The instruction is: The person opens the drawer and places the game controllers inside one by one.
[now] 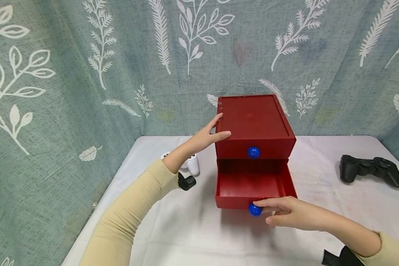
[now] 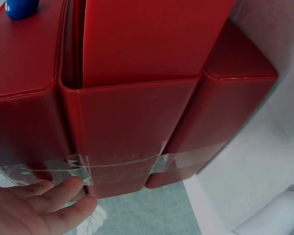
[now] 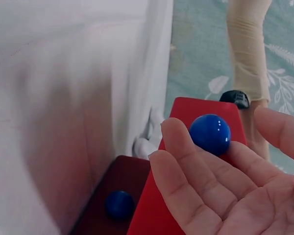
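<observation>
A red drawer cabinet (image 1: 256, 116) stands on the white-covered table, its middle drawer (image 1: 231, 202) pulled out with a bare red floor inside. My left hand (image 1: 204, 138) rests on the cabinet's upper left edge, thumb on top and fingers spread along the side. At the pulled-out drawer's round blue knob (image 1: 254, 210) is my right hand (image 1: 290, 214), its forefinger touching the knob and its thumb held away below. The right wrist view shows these fingers loosely extended around the knob. Another blue knob (image 1: 253, 152) is on the top drawer, and a third knob (image 3: 119, 204) on the bottom one.
A black game controller (image 1: 370, 171) lies to the right of the cabinet. On the left, a white controller (image 1: 193, 165) is partly hidden behind my left arm. Clear tape (image 2: 122, 169) runs across the cabinet's side. A green leaf-patterned curtain (image 1: 173, 92) hangs behind the table.
</observation>
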`<state>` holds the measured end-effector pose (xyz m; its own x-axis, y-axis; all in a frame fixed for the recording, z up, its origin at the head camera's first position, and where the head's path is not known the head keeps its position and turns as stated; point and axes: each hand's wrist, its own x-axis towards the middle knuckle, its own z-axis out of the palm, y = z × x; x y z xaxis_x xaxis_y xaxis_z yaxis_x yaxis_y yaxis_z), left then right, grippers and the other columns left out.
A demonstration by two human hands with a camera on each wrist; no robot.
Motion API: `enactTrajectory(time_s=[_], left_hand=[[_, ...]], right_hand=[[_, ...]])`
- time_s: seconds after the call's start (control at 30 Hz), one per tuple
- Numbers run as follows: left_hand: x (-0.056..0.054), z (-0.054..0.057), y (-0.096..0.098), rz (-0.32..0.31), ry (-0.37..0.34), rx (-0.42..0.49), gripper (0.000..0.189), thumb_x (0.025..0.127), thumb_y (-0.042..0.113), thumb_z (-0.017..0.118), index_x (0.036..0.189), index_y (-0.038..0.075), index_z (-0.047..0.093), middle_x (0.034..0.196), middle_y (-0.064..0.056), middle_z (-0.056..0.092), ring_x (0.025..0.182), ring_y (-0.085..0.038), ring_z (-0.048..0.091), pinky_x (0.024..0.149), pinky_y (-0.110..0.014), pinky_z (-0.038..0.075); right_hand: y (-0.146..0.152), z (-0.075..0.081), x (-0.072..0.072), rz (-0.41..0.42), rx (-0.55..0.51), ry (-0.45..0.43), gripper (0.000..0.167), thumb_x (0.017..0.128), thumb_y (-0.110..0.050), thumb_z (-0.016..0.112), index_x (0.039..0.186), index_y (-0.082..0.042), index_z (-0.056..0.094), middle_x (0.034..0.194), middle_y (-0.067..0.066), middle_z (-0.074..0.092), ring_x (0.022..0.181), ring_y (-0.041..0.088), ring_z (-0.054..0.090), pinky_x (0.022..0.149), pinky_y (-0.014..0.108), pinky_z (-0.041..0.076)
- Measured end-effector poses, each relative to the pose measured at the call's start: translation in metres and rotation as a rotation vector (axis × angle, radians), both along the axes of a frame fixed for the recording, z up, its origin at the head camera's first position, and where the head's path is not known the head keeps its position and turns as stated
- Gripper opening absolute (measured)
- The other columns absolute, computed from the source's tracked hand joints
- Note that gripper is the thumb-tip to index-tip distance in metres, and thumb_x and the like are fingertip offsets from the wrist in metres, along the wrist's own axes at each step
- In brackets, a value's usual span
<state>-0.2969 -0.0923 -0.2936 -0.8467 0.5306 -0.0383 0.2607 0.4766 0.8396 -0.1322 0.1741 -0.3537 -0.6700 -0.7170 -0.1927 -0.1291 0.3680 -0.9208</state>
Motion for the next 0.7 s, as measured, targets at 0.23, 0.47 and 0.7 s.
enactTrajectory(time_s=[0.23,0.47,0.7], left_hand=[[0.0,0.0,0.0,-0.006,-0.004,0.003,0.077,0.084,0.053,0.053,0.146,0.04,0.008,0.152,0.009,0.012,0.139,-0.015,0.014,0.106,-0.048,0.025],[-0.001,0.0,0.001,-0.007,-0.006,0.008,0.078,0.084,0.054,0.053,0.146,0.04,0.008,0.152,0.009,0.012,0.138,-0.015,0.014,0.106,-0.048,0.025],[-0.001,0.0,0.0,-0.006,-0.004,0.001,0.078,0.083,0.055,0.053,0.146,0.04,0.008,0.152,0.008,0.012,0.139,-0.015,0.014,0.106,-0.049,0.024]], right_hand=[[0.001,0.0,0.001,-0.003,0.003,-0.02,0.049,0.089,-0.019,0.059,0.134,-0.004,0.046,0.107,0.009,0.058,0.088,0.02,0.055,0.069,0.028,0.05],[0.01,0.006,0.001,0.044,-0.061,-0.07,0.049,0.092,-0.017,0.054,0.137,-0.004,0.039,0.124,0.022,0.052,0.1,0.014,0.059,0.081,0.027,0.05],[0.028,0.016,-0.003,0.017,-0.053,-0.105,0.043,0.094,-0.015,0.05,0.134,0.001,0.042,0.118,0.021,0.058,0.088,0.023,0.062,0.074,0.033,0.051]])
